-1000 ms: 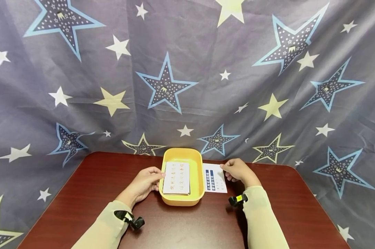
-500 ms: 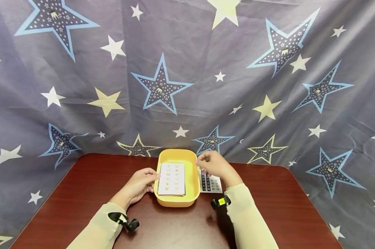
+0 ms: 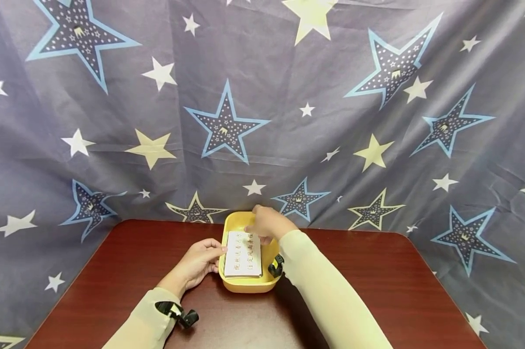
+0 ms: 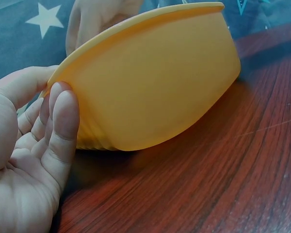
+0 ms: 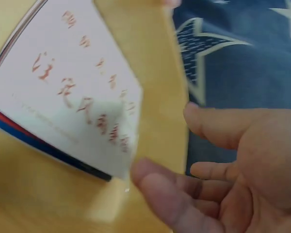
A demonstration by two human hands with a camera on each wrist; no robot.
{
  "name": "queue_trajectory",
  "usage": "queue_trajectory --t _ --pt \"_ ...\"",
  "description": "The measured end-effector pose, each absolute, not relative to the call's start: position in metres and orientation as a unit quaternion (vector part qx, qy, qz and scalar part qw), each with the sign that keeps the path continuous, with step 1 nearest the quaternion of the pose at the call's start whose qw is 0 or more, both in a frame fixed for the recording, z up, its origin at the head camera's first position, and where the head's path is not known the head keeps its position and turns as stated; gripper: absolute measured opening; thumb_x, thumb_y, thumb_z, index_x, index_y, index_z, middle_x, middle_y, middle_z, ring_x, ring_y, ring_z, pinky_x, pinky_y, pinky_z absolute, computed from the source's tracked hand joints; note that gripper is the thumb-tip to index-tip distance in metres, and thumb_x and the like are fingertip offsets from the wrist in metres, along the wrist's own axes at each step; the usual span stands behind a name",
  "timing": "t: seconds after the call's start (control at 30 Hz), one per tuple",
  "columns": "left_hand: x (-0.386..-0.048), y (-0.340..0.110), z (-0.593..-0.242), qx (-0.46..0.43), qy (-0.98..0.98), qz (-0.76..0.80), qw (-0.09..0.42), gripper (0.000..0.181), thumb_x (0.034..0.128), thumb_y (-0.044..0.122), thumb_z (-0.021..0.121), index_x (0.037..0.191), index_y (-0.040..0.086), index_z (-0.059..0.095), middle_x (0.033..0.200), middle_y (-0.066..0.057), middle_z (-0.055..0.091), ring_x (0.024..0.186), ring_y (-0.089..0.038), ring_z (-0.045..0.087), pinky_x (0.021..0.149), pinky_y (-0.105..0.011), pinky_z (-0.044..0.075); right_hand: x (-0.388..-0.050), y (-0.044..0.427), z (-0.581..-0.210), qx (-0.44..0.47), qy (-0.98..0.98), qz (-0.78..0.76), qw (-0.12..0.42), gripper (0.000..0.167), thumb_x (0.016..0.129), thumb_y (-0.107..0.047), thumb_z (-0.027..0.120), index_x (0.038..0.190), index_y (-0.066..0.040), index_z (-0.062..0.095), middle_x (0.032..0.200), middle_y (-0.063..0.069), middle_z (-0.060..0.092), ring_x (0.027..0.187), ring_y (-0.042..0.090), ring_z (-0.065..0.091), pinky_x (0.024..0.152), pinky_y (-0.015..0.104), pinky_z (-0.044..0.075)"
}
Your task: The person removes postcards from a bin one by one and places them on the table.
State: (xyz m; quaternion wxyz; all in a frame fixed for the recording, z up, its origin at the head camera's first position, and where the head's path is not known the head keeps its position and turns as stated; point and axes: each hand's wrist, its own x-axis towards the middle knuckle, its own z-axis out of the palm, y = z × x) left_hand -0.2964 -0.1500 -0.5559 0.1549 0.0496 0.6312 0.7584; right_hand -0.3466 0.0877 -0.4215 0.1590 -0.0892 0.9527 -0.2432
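Note:
A yellow plastic basket stands on the table. My left hand grips its left side, thumb at the rim and fingers against the outer wall in the left wrist view. Inside the basket lies a stack of cards, the top one white with orange-red characters. Over the basket's far right part reaches my right hand, near the stack's far right corner. In the right wrist view, that hand's thumb and forefinger are apart, and the forefinger is close to the edge of the cards. Nothing shows between them.
The dark red wooden table extends to both sides. Behind it hangs a grey curtain with a star pattern. My right sleeve covers the table just right of the basket.
My right hand has moved left from the loose card beside the basket to above the stack inside it. That loose card is out of sight now. The left hand stays at the basket's rim.

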Motion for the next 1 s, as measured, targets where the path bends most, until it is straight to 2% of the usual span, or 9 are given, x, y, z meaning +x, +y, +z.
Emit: queue_trajectory --t 0.13,0.27,0.33,0.4,0.5,0.6,0.73,0.87,1.0 --pt "-0.296 -0.150 -0.558 0.048 0.628 0.761 0.153 0.011 0.1091 0.009 0.073 0.105 0.008 0.063 0.082 0.001 0.073 0.063 -0.009 0.063 0.059 -0.022 0.059 -0.350 0.078 -0.434 -0.080 0.965 -0.187 0.168 0.083 0.102 -0.040 0.087 0.162 0.002 0.048 0.111 0.022 0.079 0.069 0.031 0.083 0.056 0.037 0.067" --pt "-0.296 -0.151 -0.558 0.049 0.627 0.763 0.151 0.011 0.1087 0.009 0.074 0.105 0.009 0.063 0.082 0.001 0.073 0.063 -0.009 0.063 0.059 -0.022 0.059 -0.347 0.074 -0.440 -0.090 0.974 -0.148 0.149 0.059 0.096 -0.044 0.093 0.125 0.002 0.071 0.092 0.016 0.082 0.072 0.032 0.084 0.053 0.033 0.062" --pt "-0.296 -0.151 -0.557 0.048 0.628 0.762 0.151 0.012 0.1081 0.010 0.075 0.106 0.008 0.063 0.082 0.001 0.073 0.063 -0.009 0.063 0.059 -0.022 0.059 -0.345 0.073 -0.441 -0.092 0.976 -0.135 0.144 0.047 0.093 -0.044 0.095 0.104 -0.003 0.074 0.084 0.010 0.080 0.072 0.029 0.082 0.059 0.032 0.062" --pt "-0.296 -0.151 -0.556 0.047 0.629 0.761 0.153 0.013 0.1081 0.011 0.075 0.106 0.007 0.063 0.082 0.001 0.073 0.063 -0.009 0.063 0.059 -0.022 0.059 -0.344 0.073 -0.442 -0.089 0.976 -0.127 0.151 0.044 0.092 -0.043 0.097 0.096 -0.006 0.073 0.081 0.007 0.079 0.071 0.026 0.080 0.065 0.031 0.063" --pt "-0.296 -0.151 -0.556 0.048 0.630 0.759 0.156 0.014 0.1080 0.012 0.076 0.106 0.007 0.062 0.082 0.001 0.072 0.063 -0.009 0.063 0.059 -0.022 0.059 -0.346 0.073 -0.444 -0.081 0.973 -0.123 0.176 0.041 0.092 -0.039 0.098 0.093 -0.007 0.071 0.080 0.009 0.081 0.069 0.024 0.081 0.064 0.031 0.064" --pt "-0.295 -0.151 -0.557 0.050 0.629 0.760 0.156 0.014 0.1083 0.011 0.075 0.106 0.007 0.062 0.083 0.001 0.073 0.063 -0.009 0.063 0.059 -0.021 0.059 -0.349 0.073 -0.446 -0.077 0.969 -0.131 0.196 0.038 0.093 -0.032 0.097 0.095 -0.005 0.071 0.081 0.015 0.083 0.064 0.028 0.081 0.052 0.031 0.063" --pt "-0.295 -0.151 -0.557 0.055 0.628 0.760 0.155 0.014 0.1090 0.011 0.074 0.106 0.007 0.061 0.083 0.001 0.074 0.063 -0.009 0.063 0.059 -0.021 0.058 -0.351 0.077 -0.445 -0.084 0.970 -0.134 0.184 0.034 0.092 -0.024 0.097 0.095 -0.004 0.070 0.080 0.015 0.082 0.061 0.027 0.079 0.045 0.028 0.056" --pt "-0.295 -0.151 -0.556 0.052 0.629 0.761 0.151 0.014 0.1091 0.010 0.074 0.107 0.006 0.061 0.082 0.001 0.073 0.063 -0.009 0.063 0.059 -0.021 0.058 -0.351 0.087 -0.437 -0.106 0.966 -0.161 0.170 0.026 0.092 -0.015 0.095 0.085 -0.001 0.075 0.074 0.015 0.082 0.063 0.026 0.081 0.050 0.028 0.059" --pt "-0.294 -0.150 -0.555 0.052 0.627 0.762 0.152 0.013 0.1088 0.010 0.074 0.107 0.007 0.061 0.082 0.001 0.073 0.064 -0.009 0.063 0.059 -0.021 0.058 -0.350 0.103 -0.429 -0.126 0.951 -0.233 0.157 0.032 0.094 -0.011 0.092 0.071 -0.007 0.070 0.067 0.009 0.078 0.059 0.019 0.075 0.062 0.029 0.063"
